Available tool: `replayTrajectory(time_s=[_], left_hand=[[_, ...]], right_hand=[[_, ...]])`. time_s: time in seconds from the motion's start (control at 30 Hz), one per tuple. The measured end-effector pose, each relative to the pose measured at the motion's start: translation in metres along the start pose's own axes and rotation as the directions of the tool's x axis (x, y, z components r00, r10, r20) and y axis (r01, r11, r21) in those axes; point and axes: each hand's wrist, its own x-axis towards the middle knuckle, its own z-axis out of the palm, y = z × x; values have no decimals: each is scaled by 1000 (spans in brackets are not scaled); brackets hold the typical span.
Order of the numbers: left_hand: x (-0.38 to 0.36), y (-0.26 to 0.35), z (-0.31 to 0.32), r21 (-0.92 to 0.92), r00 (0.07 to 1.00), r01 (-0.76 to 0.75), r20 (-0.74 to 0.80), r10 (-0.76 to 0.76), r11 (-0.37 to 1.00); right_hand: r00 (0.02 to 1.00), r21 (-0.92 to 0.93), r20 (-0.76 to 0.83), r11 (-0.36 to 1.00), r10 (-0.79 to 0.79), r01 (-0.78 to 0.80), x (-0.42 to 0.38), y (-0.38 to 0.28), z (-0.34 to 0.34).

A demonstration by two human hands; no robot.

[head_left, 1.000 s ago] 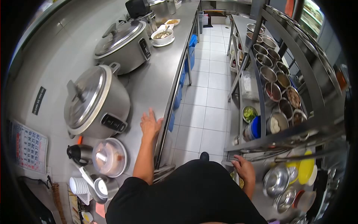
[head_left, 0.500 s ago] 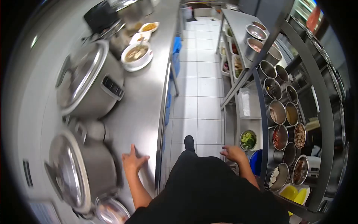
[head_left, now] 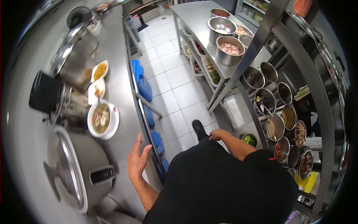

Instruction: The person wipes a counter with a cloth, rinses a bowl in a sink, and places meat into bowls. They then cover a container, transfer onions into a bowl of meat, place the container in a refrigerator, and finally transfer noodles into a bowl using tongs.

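My left hand (head_left: 138,158) is empty, fingers stretched out and thumb apart, over the front part of the steel counter (head_left: 125,123). Nearest to it is a white bowl of soup (head_left: 100,118) on a white saucer, with a spoon standing in it. Two small white dishes sit beyond the bowl: one with scraps of orange food (head_left: 96,92), one with yellow-orange food (head_left: 100,71). My right hand (head_left: 219,135) hangs above the floor by my leg, loosely bent, with nothing visible in it; its fingertips are partly hidden.
A large lidded cooker (head_left: 84,168) and steel pots (head_left: 80,44) line the counter's wall side. A tiled aisle (head_left: 175,84) runs ahead. On the right are a steel table (head_left: 192,15), a metal rack post (head_left: 261,41) and several steel ingredient pots (head_left: 275,127). Blue containers (head_left: 143,87) stand under the counter.
I have moved forward along the counter and the view has turned, so the soup bowl is closer to my left hand. My right hand has swung forward and inward.
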Motion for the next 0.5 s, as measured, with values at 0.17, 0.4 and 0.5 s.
replayTrajectory(time_s=[0.17,0.4,0.5], left_hand=[[107,-5,37,228,989,-35,-136,67,973],[190,40,26,521,921,351,-43,-387,778],[221,49,9,543,906,357,-3,-424,760]], right_hand=[[997,-97,42,994,63,-59,97,13,-79],[637,169,-764,920,-105,355,47,-42,-310],[512,267,-858,882,34,388,8,-32,-369]])
